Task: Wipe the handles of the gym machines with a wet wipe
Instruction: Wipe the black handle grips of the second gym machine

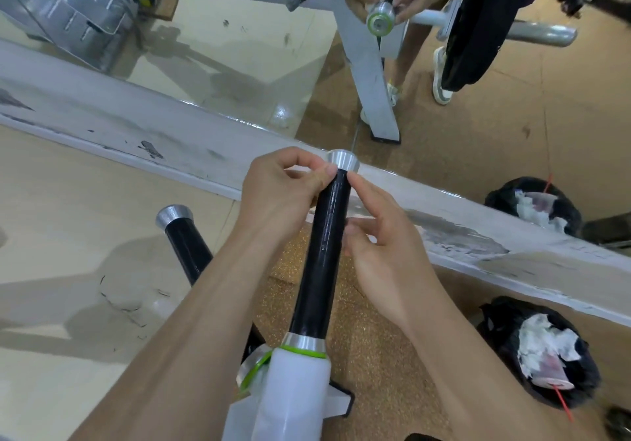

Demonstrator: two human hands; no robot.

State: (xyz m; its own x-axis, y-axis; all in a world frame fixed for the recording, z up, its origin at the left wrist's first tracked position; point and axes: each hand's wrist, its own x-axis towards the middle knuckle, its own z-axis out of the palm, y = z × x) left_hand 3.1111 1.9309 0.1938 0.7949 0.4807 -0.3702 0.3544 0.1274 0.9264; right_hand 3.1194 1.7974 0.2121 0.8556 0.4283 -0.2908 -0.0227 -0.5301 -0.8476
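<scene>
Handle (333,222) | left grip (283,198), right grip (386,252) pinch its top | wipe (302,169) mostly hidden

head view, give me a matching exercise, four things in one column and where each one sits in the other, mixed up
1 left hand
2 second handle
3 bin bag
4 green ring

a on the floor at lower right, crumpled white waste inside
b round the base of the handle, above the white arm
c fingers at the top of the handle, under the silver cap
d lower left of the left hand, untouched

Pairs: 1-c, 2-d, 3-a, 4-b
</scene>
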